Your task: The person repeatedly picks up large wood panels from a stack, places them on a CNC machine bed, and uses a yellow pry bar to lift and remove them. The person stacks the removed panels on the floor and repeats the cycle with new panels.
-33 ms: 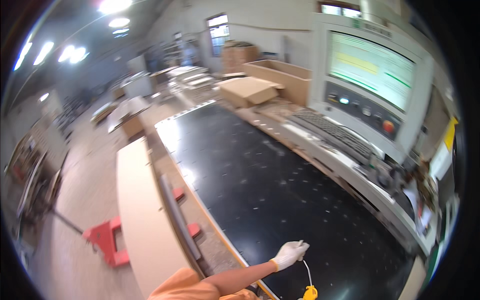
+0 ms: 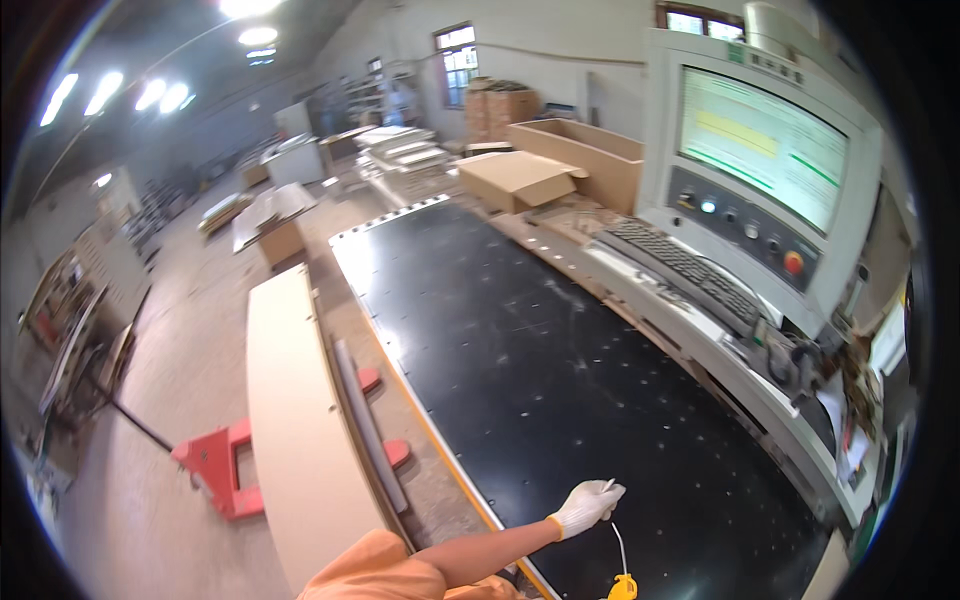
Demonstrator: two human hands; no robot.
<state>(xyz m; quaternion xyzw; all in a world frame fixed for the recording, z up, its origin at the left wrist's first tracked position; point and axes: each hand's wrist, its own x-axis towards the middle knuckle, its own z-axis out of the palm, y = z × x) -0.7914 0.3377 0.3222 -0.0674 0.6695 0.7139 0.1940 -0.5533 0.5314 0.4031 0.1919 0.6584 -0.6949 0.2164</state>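
Note:
My left hand (image 2: pixel 588 508), in a white knitted glove with a yellow cuff, reaches in from the lower left below an orange sleeve. Its fingers are closed around the upper end of a thin white tube (image 2: pixel 621 548). From the fist the tube runs down to a yellow plastic piece (image 2: pixel 623 586), cut off by the lower edge, so its kind cannot be made out. Beneath the hand lies a long black table surface (image 2: pixel 520 370) dotted with small holes and pale specks. My right hand does not show.
A machine console with a lit screen (image 2: pixel 762 140), red button (image 2: pixel 793 262) and keyboard (image 2: pixel 690 270) stands along the right. To the left, a long pale board (image 2: pixel 290 400) rests over a red pallet truck (image 2: pixel 215 470). Cardboard boxes (image 2: pixel 520 178) and stacked panels (image 2: pixel 400 150) sit beyond the table.
The view has shifted slightly, so the surroundings sit a little further right in the picture. My left hand keeps its hold on the white tube and has moved slightly with the view.

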